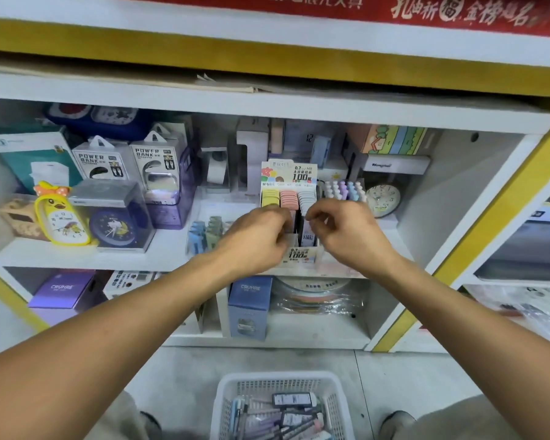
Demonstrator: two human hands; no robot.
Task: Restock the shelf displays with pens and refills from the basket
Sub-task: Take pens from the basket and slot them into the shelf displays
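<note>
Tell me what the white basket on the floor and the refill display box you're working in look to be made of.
The basket looks like moulded white plastic: perforated lattice walls, a smooth rounded rim, slight gloss. The refill display box seems to be printed cardboard: flat folded header panel with matte colour print. Its front lip by both hands looks translucent, possibly thin plastic, but blur leaves that open.

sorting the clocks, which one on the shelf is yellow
The duck clock at far left, with a bow on top; the clock beside it is dark blue, the clock at right pale.
</note>
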